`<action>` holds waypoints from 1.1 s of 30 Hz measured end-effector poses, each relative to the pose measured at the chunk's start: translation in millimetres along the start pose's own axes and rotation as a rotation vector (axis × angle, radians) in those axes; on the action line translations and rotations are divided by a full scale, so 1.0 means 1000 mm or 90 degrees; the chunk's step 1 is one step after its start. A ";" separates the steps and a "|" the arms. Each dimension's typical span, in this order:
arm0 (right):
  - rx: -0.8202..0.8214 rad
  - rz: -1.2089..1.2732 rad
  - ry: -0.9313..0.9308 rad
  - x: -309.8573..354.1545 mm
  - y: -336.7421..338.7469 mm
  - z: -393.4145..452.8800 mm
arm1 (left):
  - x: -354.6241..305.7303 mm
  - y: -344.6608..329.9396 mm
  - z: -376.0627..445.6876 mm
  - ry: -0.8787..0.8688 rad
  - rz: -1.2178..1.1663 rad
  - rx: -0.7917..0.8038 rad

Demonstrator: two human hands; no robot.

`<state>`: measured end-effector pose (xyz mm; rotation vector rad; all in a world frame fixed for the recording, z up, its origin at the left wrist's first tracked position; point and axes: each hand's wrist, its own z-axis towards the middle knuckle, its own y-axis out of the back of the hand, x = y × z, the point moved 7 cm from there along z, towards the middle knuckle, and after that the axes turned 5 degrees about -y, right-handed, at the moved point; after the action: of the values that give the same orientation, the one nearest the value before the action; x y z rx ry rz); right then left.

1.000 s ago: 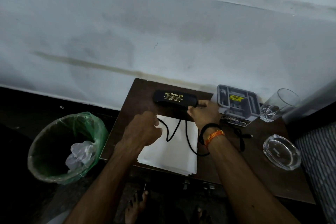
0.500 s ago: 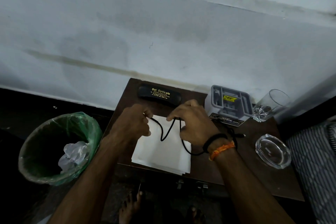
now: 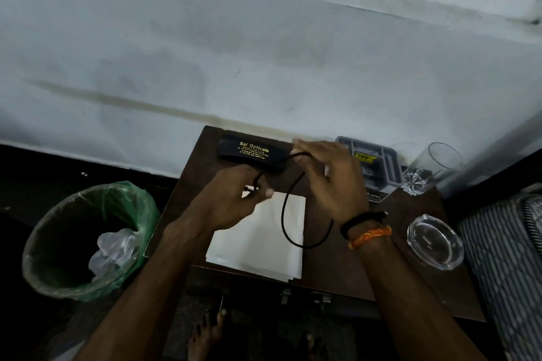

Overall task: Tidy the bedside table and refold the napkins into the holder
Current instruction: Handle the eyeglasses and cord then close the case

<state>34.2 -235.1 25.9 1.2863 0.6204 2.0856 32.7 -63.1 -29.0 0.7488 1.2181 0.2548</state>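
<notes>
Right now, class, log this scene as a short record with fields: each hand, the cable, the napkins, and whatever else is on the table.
left hand: pinches one end of the black cable
right hand: holds the cable further along, fingers partly spread
cable: loops down over the white napkins
napkins: flat stack at the table front edge
back of table: black spectacle case, grey holder
right side: drinking glass, glass ashtray
floor: green-lined bin

Bedroom in a home: small wooden table (image 3: 346,269) against stained white wall (image 3: 264,53), striped bedding (image 3: 504,258) alongside, lined waste bin (image 3: 88,237), bare feet (image 3: 205,337).
</notes>
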 end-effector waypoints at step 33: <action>0.503 -0.049 -0.204 0.009 -0.046 -0.026 | -0.022 0.007 0.011 0.036 -0.797 -0.221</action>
<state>19.0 -198.4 -9.9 1.9219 1.3913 1.5449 36.3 -74.8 -6.1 -0.3922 1.4315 -0.5432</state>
